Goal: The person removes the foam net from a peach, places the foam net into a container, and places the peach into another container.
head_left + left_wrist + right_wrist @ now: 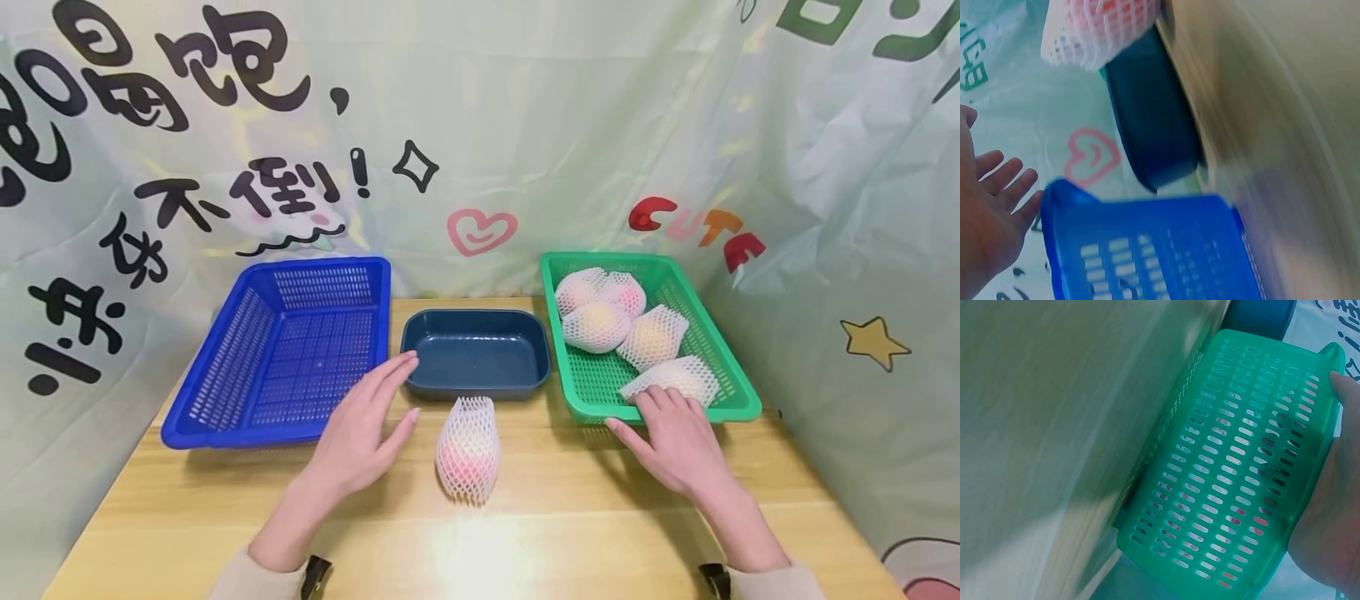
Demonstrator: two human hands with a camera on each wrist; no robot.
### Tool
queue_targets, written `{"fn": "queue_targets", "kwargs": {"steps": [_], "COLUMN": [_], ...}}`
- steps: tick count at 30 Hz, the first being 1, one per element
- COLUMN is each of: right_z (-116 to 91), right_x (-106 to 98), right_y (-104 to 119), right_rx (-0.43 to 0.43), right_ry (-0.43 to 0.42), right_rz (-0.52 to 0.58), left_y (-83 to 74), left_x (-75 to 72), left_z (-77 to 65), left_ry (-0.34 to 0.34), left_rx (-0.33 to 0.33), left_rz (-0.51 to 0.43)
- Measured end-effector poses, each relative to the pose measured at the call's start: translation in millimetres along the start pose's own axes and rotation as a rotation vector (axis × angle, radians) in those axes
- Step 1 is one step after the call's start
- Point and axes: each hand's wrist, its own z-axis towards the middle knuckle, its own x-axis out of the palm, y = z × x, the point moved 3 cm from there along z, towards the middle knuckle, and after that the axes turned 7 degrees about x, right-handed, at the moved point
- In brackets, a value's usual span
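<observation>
Green basket: fruit is presumably contained by its walls; one is touched by the right hand, grip spread; the left hand's grip is spread, empty.

Left wrist view: netted fruit cut off at 11 o'clock, blue basket at 6, left hand at 8; tabletop blurred toward 4. Right wrist view: right hand cut off at 3, partly hidden behind green basket.

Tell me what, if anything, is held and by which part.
The left hand holds nothing. The right hand touches the near side of the nearest foam-netted fruit in the green basket, but whether it grips it cannot be told.
</observation>
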Motion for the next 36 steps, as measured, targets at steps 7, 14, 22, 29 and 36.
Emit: {"fn": "queue_targets", "kwargs": {"steps": [7,14,22,29,36], "right_z": [-3,-4,-3,-2,-1], "right_x": [5,5,5,3,2], "right_y": [0,0,1,1,-1], "right_rx": [0.001,0.005,0.008,0.008,0.006], "right_ry": [-0.002,-0.001,0.004,0.000,-0.009], "right_rz": [0.007,0.011,0.018,0.018,0.012], "left_y": [-15.1,-24.0,-22.4,-21.2,-20.9], "left_x": [24.9,48.7,71.6,75.0,76.0], "left_z": [10.3,13.2,7.2,5.8,4.1], "left_ry": [0.095,0.250,0.499,0.585,0.662], "left_rx": [0.050,0.084,0.072,0.022,-0.045], "left_rz": [-0.038,-0.084,-0.040,-0.070,-0.108]}}
